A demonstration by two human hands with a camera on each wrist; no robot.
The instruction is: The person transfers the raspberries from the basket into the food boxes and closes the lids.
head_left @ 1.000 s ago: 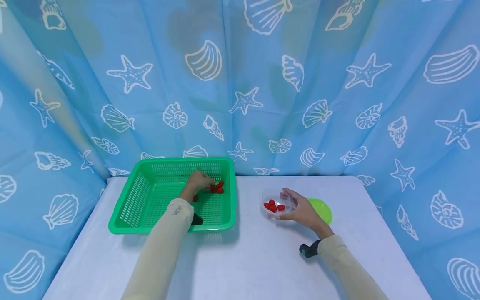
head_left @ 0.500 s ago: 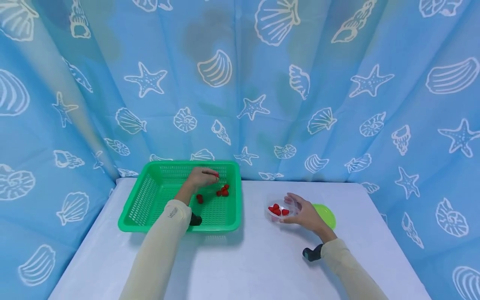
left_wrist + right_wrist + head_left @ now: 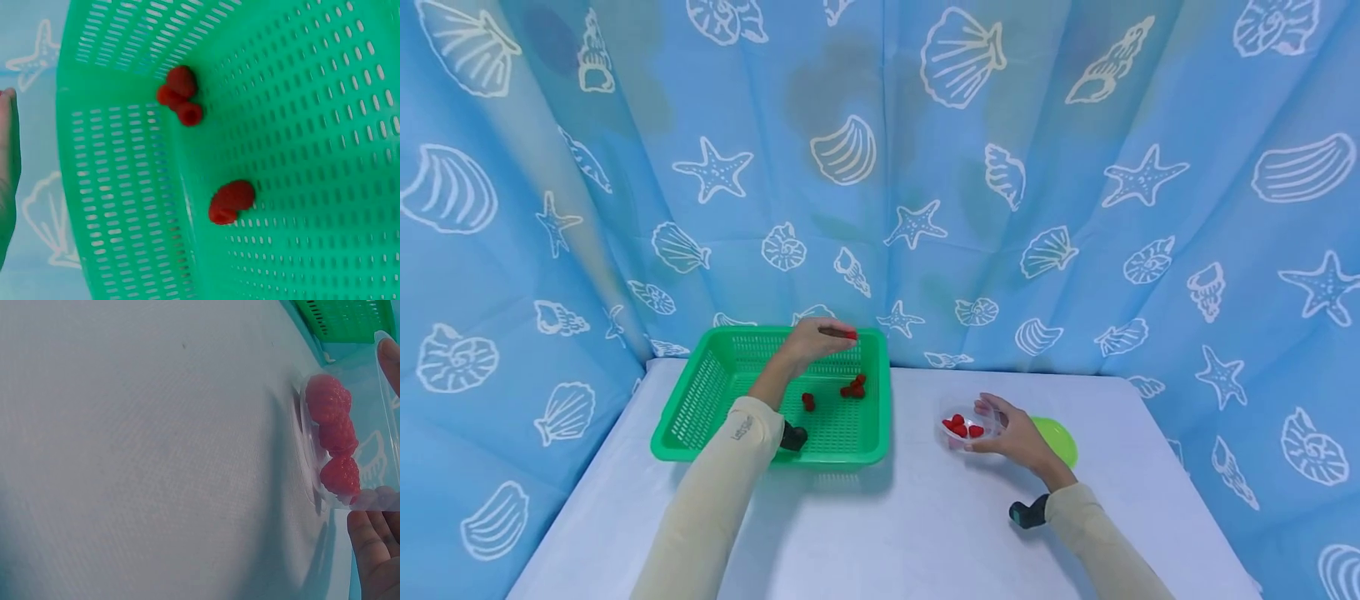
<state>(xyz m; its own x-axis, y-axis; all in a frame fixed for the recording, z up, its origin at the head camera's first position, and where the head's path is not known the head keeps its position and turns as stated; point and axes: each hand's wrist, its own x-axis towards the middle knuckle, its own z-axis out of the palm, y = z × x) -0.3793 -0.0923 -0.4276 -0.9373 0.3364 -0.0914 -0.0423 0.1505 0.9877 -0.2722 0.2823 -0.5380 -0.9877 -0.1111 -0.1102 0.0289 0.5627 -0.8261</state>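
My left hand (image 3: 812,342) is raised over the back right part of the green basket (image 3: 685,417). Between its fingertips it pinches a red raspberry (image 3: 852,335). Several more raspberries (image 3: 232,201) lie on the basket floor, some bunched in a corner in the left wrist view. My right hand (image 3: 1017,435) grips the side of a clear round plastic tub (image 3: 973,408) on the table, thumb on the near side and fingers on the far side. Inside the tub sit several raspberries (image 3: 337,434). Only an edge of my left hand shows in the left wrist view.
A light green round lid (image 3: 1058,442) lies on the white-covered table (image 3: 895,517), just right of my right hand. Blue curtains (image 3: 917,275) with shell prints hang close behind the table and at both sides. The basket's raised rim stands between my left forearm and its floor.
My left hand has lifted from the basket floor with a raspberry and moved up and to the right. My right hand keeps holding the tub. The head view has shifted slightly.
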